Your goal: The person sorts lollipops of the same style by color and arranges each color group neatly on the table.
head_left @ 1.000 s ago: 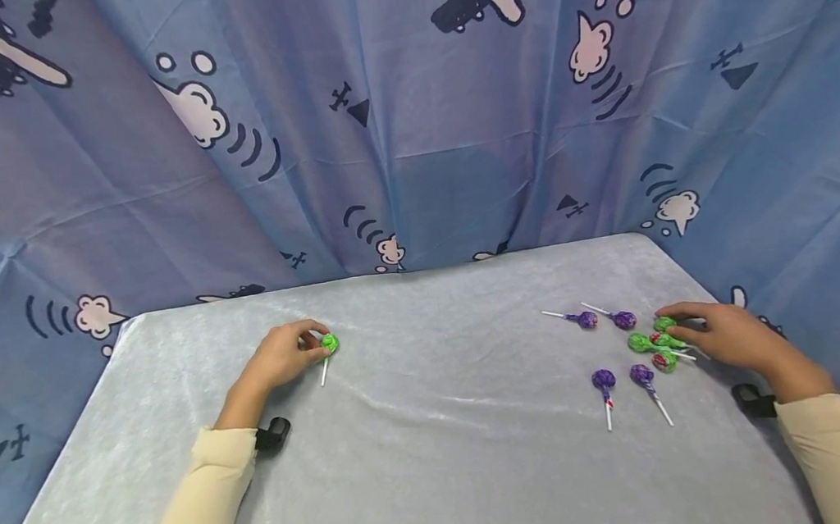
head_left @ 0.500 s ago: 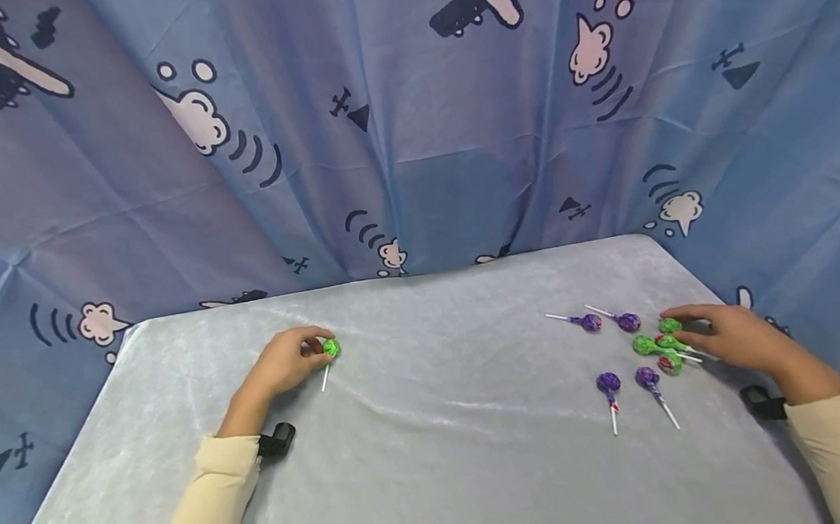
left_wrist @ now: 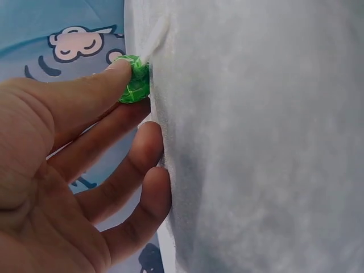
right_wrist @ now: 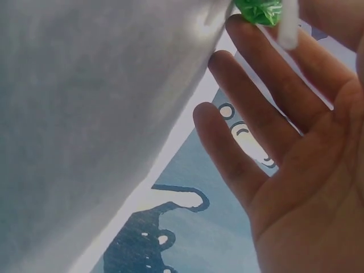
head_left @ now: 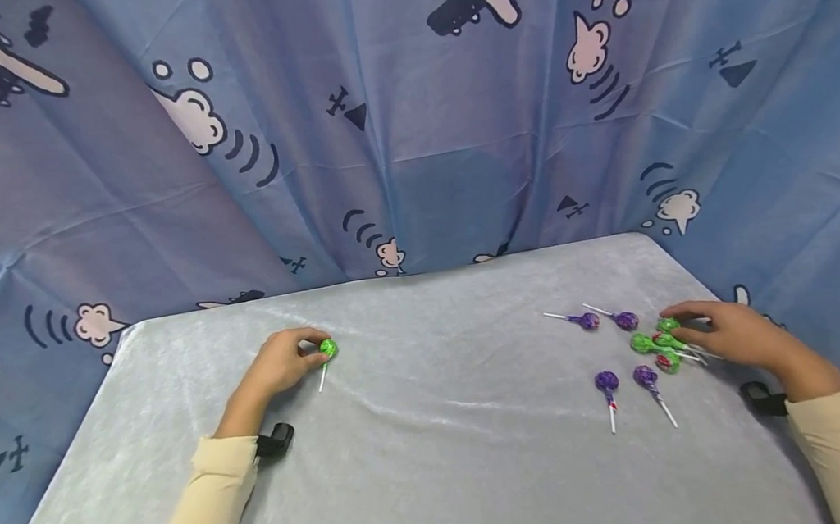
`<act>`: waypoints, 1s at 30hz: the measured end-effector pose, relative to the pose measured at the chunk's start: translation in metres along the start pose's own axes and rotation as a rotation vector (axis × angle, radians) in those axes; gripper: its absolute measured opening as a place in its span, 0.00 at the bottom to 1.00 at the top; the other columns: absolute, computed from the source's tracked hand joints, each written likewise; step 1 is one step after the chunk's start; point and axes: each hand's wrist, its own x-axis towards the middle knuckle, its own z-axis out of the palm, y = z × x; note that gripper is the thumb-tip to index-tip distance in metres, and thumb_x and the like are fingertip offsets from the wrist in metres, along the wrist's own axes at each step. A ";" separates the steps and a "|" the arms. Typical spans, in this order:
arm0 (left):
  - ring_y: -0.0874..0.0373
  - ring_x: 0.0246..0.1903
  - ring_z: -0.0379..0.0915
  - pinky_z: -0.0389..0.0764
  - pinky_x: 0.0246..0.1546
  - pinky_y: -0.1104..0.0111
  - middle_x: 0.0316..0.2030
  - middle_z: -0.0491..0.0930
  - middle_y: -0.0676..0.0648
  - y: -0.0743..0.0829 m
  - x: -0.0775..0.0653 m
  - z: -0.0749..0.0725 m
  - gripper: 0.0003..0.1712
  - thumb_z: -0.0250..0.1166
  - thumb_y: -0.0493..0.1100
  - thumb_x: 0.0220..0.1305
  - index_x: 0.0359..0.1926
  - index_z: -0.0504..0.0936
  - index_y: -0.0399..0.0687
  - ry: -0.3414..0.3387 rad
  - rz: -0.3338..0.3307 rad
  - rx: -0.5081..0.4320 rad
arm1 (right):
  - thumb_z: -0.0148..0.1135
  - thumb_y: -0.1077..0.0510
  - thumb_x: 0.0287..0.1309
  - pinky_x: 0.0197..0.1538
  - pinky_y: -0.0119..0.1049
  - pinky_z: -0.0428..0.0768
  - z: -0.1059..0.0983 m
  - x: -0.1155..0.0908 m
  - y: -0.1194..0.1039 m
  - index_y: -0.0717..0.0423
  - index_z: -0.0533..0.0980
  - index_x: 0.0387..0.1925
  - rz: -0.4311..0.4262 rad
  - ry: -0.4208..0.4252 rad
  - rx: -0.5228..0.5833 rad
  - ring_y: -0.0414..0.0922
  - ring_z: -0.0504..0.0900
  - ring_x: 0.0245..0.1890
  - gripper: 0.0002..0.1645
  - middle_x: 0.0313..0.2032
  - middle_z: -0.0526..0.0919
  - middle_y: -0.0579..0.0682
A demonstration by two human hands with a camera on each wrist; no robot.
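At the table's left, my left hand (head_left: 280, 365) pinches the round head of a green-wrapped lollipop (head_left: 329, 348) between thumb and fingers. Its white stick points toward me. The left wrist view shows the thumb on the green wrapper (left_wrist: 136, 85), with the other fingers loosely bent against the cloth. Over on the right, my right hand (head_left: 740, 337) has thumb and forefinger round another green lollipop (head_left: 668, 324), at the back of a small cluster. Several green lollipops (head_left: 641, 343) lie close together beside it, sticks crossing. The right wrist view cuts off the fingertips near the green wrapper (right_wrist: 260, 10).
Two purple lollipops (head_left: 589, 321) lie behind and left of the green cluster, sticks pointing left. Nearer me are two more, a purple lollipop (head_left: 607, 381) and its neighbour (head_left: 645, 376). Pale cloth covers the table (head_left: 466, 472). A blue printed curtain (head_left: 444, 186) hangs behind it.
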 end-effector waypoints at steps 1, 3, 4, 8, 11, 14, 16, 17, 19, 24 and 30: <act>0.48 0.45 0.81 0.80 0.44 0.56 0.53 0.84 0.40 0.000 0.000 0.000 0.19 0.69 0.43 0.64 0.55 0.84 0.47 -0.001 0.002 0.000 | 0.62 0.49 0.67 0.46 0.64 0.78 0.000 0.000 -0.001 0.61 0.77 0.59 -0.005 0.003 0.001 0.69 0.79 0.52 0.26 0.53 0.82 0.69; 0.47 0.46 0.82 0.80 0.46 0.54 0.54 0.84 0.40 0.000 -0.001 -0.001 0.19 0.68 0.42 0.64 0.56 0.84 0.46 -0.004 0.006 -0.001 | 0.62 0.50 0.66 0.46 0.64 0.78 0.001 -0.001 -0.001 0.61 0.77 0.58 -0.014 0.013 0.000 0.69 0.80 0.51 0.25 0.53 0.82 0.69; 0.47 0.46 0.82 0.80 0.46 0.54 0.53 0.84 0.40 -0.001 -0.001 -0.001 0.19 0.68 0.42 0.64 0.56 0.84 0.46 -0.003 0.010 0.001 | 0.62 0.50 0.66 0.46 0.64 0.78 0.001 -0.001 -0.002 0.61 0.77 0.58 -0.019 0.015 0.000 0.69 0.80 0.51 0.25 0.53 0.82 0.69; 0.48 0.45 0.82 0.80 0.45 0.55 0.53 0.84 0.40 -0.001 0.000 -0.001 0.19 0.68 0.41 0.63 0.55 0.84 0.46 -0.005 0.022 0.010 | 0.63 0.52 0.66 0.45 0.63 0.79 0.003 -0.001 -0.001 0.61 0.77 0.58 -0.035 0.018 -0.005 0.69 0.80 0.51 0.25 0.53 0.82 0.69; 0.49 0.44 0.82 0.80 0.45 0.55 0.53 0.84 0.40 -0.001 0.000 0.001 0.19 0.69 0.40 0.63 0.55 0.84 0.45 0.000 0.022 0.015 | 0.63 0.52 0.66 0.45 0.63 0.79 0.003 0.000 -0.001 0.62 0.77 0.58 -0.039 0.018 -0.011 0.69 0.80 0.51 0.24 0.52 0.82 0.68; 0.49 0.44 0.82 0.80 0.45 0.56 0.53 0.84 0.41 0.001 0.000 0.001 0.19 0.69 0.41 0.63 0.55 0.84 0.46 0.005 0.013 0.014 | 0.63 0.52 0.65 0.45 0.63 0.79 0.003 0.002 0.001 0.61 0.78 0.57 -0.027 0.016 -0.027 0.70 0.80 0.51 0.24 0.52 0.82 0.69; 0.49 0.45 0.81 0.80 0.46 0.55 0.54 0.84 0.41 0.002 -0.001 0.001 0.19 0.69 0.41 0.63 0.55 0.84 0.47 0.007 0.000 0.013 | 0.64 0.52 0.65 0.45 0.64 0.78 0.002 0.003 0.001 0.62 0.78 0.57 -0.017 0.012 -0.037 0.70 0.79 0.51 0.24 0.52 0.82 0.70; 0.49 0.45 0.81 0.79 0.46 0.55 0.54 0.84 0.41 0.003 -0.001 0.001 0.19 0.69 0.42 0.63 0.55 0.84 0.48 0.007 -0.007 0.011 | 0.64 0.51 0.65 0.45 0.65 0.78 0.002 0.004 0.001 0.62 0.78 0.57 -0.013 0.008 -0.039 0.70 0.79 0.51 0.24 0.52 0.82 0.70; 0.49 0.46 0.81 0.79 0.47 0.55 0.54 0.83 0.42 0.003 -0.001 0.001 0.19 0.69 0.42 0.63 0.55 0.84 0.48 0.010 -0.018 0.008 | 0.64 0.51 0.65 0.45 0.65 0.78 0.000 0.005 0.000 0.62 0.78 0.57 -0.005 0.006 -0.047 0.70 0.79 0.51 0.25 0.52 0.82 0.70; 0.49 0.46 0.81 0.79 0.48 0.54 0.54 0.84 0.43 0.003 -0.001 -0.001 0.19 0.69 0.42 0.63 0.56 0.84 0.49 0.016 -0.023 0.013 | 0.63 0.49 0.66 0.44 0.65 0.78 -0.001 0.006 -0.002 0.63 0.77 0.57 0.011 -0.016 -0.040 0.71 0.79 0.49 0.26 0.53 0.80 0.72; 0.48 0.46 0.82 0.79 0.49 0.53 0.53 0.84 0.43 0.001 0.000 0.000 0.20 0.70 0.43 0.62 0.55 0.84 0.48 0.015 -0.020 0.004 | 0.62 0.48 0.66 0.41 0.63 0.80 0.001 0.005 -0.004 0.64 0.77 0.56 0.039 -0.033 -0.029 0.68 0.82 0.45 0.26 0.52 0.80 0.73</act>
